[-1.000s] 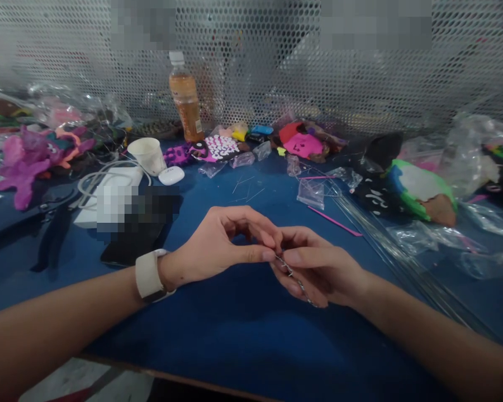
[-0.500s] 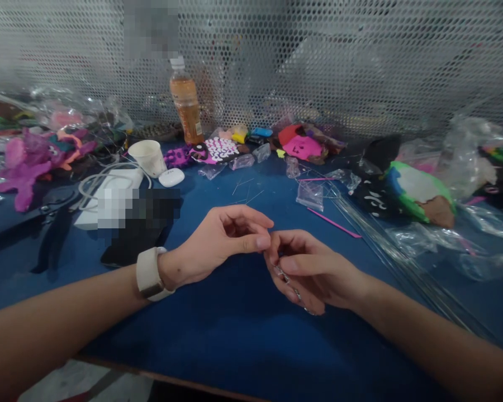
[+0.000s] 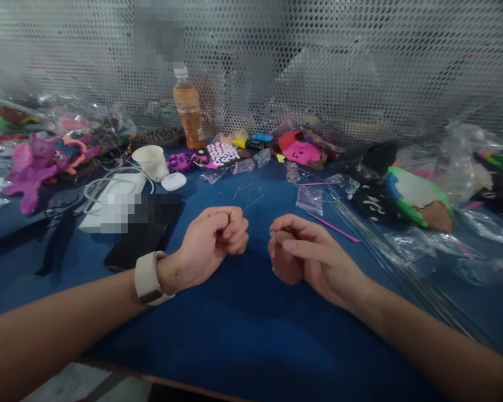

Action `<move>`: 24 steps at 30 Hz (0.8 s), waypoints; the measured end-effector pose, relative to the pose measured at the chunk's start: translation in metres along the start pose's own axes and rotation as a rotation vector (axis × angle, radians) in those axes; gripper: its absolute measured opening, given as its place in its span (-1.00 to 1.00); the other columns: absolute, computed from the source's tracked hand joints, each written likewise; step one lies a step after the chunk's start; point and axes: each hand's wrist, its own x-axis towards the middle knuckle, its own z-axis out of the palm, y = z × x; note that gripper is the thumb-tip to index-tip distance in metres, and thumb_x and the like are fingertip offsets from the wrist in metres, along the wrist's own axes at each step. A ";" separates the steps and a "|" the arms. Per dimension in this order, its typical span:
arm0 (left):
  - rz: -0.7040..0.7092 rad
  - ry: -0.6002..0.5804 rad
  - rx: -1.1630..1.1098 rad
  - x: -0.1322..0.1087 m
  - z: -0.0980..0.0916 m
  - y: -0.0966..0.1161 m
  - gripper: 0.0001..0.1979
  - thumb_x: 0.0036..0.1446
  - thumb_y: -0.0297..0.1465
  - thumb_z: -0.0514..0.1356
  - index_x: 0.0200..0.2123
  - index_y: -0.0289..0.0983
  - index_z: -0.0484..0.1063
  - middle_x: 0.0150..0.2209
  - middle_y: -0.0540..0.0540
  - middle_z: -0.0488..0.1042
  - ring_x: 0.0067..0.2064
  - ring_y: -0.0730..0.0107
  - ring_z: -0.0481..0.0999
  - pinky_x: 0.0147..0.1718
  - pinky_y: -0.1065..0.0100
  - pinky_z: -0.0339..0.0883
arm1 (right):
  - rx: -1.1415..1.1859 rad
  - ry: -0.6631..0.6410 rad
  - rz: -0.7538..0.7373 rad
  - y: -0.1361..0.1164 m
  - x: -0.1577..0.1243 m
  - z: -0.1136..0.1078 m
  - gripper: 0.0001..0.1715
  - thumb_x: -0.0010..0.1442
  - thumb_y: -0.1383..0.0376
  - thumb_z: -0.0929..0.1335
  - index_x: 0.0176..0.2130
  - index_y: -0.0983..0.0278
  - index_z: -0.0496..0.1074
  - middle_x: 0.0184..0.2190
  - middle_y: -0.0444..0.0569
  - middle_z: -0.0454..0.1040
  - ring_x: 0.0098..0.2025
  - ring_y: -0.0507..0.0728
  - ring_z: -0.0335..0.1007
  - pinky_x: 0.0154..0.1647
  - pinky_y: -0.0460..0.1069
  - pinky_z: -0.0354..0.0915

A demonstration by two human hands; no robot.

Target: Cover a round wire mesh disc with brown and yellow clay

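Note:
My right hand pinches a flat, rounded brown piece between thumb and fingers. Thin silvery bits run along the left edge of this piece, too small to make out fully. To its left, my left hand is closed, its fingers curled in and the thumb pressed against them. Whatever it may hold is hidden. A gap separates the two hands, both raised over the blue table. The wrist of my left arm wears a pale watch.
A black phone, white box, pliers and paper cup lie left. A drink bottle stands behind. Wires, a pink stick and a green-edged clay piece lie right.
My hands have moved apart. The left one has drawn back leftward and curled its fingers closed, while the right one has turned the brown piece so its flat face shows.

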 end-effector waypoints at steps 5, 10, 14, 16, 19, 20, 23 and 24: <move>-0.085 -0.008 0.217 0.001 -0.002 -0.001 -0.58 0.41 -0.20 0.08 -0.50 -0.25 0.17 -0.58 0.13 -0.01 -0.62 0.59 -0.07 -0.57 0.36 -0.10 | -0.126 0.171 -0.107 0.005 0.004 -0.001 -0.53 0.14 0.23 0.60 0.04 0.19 0.55 -0.22 -0.10 0.55 -0.29 0.05 0.45 -0.31 -0.04 0.37; 0.109 0.071 0.791 -0.001 0.004 -0.003 -0.71 0.38 -0.15 0.26 -0.24 -0.27 0.43 -0.37 0.02 0.40 -0.44 0.53 0.31 -0.48 0.44 0.18 | -0.161 0.201 -0.173 0.009 0.005 -0.001 -0.64 0.13 0.19 0.62 -0.11 0.20 0.57 -0.18 -0.08 0.60 -0.22 0.09 0.53 -0.20 0.00 0.46; 0.193 0.021 0.990 -0.003 0.006 -0.003 -0.74 0.39 -0.16 0.26 -0.15 -0.26 0.50 -0.19 -0.06 0.52 -0.29 0.45 0.46 -0.38 0.42 0.30 | -0.196 0.148 -0.211 0.010 0.002 -0.001 -0.70 0.18 0.18 0.59 -0.14 0.21 0.55 -0.19 -0.03 0.64 -0.22 0.13 0.59 -0.16 0.07 0.54; 0.240 0.013 1.036 -0.003 0.005 -0.004 -0.77 0.41 -0.21 0.24 -0.19 -0.26 0.52 -0.20 -0.05 0.52 -0.28 0.44 0.45 -0.36 0.41 0.29 | -0.231 0.160 -0.226 0.011 0.001 -0.003 -0.68 0.17 0.18 0.60 -0.13 0.21 0.56 -0.18 -0.03 0.65 -0.19 0.14 0.60 -0.13 0.06 0.55; 0.298 -0.001 1.056 -0.002 0.004 -0.004 -0.81 0.42 -0.27 0.23 -0.20 -0.25 0.54 -0.22 -0.05 0.54 -0.24 0.40 0.48 -0.28 0.38 0.31 | -0.285 0.163 -0.234 0.010 0.001 -0.003 -0.67 0.17 0.15 0.60 -0.11 0.18 0.59 -0.19 -0.03 0.66 -0.22 0.15 0.61 -0.16 0.06 0.57; 0.309 -0.004 1.063 -0.002 0.004 -0.004 -0.82 0.42 -0.28 0.23 -0.20 -0.25 0.54 -0.23 -0.06 0.54 -0.23 0.39 0.48 -0.26 0.36 0.31 | -0.314 0.166 -0.245 0.009 0.001 -0.003 -0.69 0.17 0.13 0.60 -0.12 0.18 0.61 -0.21 -0.03 0.66 -0.24 0.15 0.61 -0.18 0.06 0.57; 0.309 0.000 1.076 -0.003 0.005 -0.004 -0.82 0.42 -0.29 0.23 -0.22 -0.26 0.55 -0.26 -0.05 0.55 -0.24 0.38 0.49 -0.26 0.35 0.30 | -0.405 0.198 -0.294 0.006 0.001 0.000 -0.76 0.19 0.12 0.58 -0.19 0.18 0.65 -0.28 -0.03 0.66 -0.27 0.14 0.60 -0.24 0.03 0.55; 0.307 0.000 1.075 -0.004 0.006 -0.004 -0.81 0.42 -0.29 0.23 -0.22 -0.26 0.55 -0.26 -0.05 0.55 -0.25 0.39 0.49 -0.27 0.36 0.30 | -0.414 0.207 -0.303 0.006 0.001 0.000 -0.77 0.19 0.12 0.58 -0.21 0.18 0.66 -0.29 -0.03 0.66 -0.28 0.14 0.59 -0.25 0.03 0.55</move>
